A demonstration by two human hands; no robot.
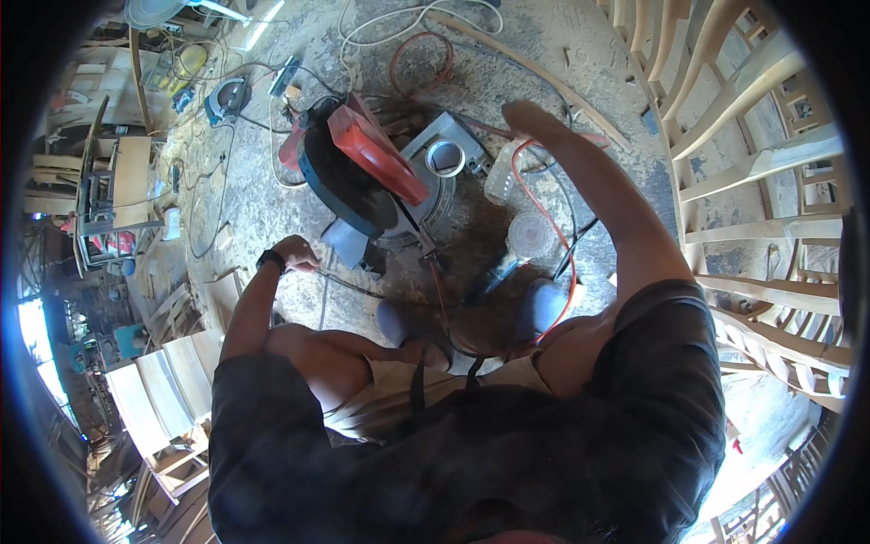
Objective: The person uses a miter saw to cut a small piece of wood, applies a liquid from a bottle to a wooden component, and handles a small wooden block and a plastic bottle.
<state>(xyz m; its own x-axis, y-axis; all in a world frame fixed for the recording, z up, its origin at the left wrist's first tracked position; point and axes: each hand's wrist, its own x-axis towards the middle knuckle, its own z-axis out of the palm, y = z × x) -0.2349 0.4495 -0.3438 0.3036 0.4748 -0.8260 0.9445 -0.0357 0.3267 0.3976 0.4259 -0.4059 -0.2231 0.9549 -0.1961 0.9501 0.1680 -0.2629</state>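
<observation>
A chop saw with a red guard (376, 154) and a large dark blade cover stands on the floor in front of me. My left hand (295, 254), with a dark band at the wrist, hangs left of the saw's base, its fingers loosely curled and nothing visible in them. On the saw's right side, a metal ring (445, 158) sits beside the grey fence (444, 131). Beyond the fence's right end, my right hand (530, 120) reaches out, closed; what it holds, if anything, is hidden. Near that arm lie a pale perforated block (499, 185) and a round disc (530, 235).
Orange cable (544, 213) loops by my right foot. A dark-bladed tool (489, 279) lies between my feet. Curved wooden frames (752, 168) line the right side. A circular saw (228, 98) and cords lie at the far left. Slatted wooden pieces (168, 390) stand near left.
</observation>
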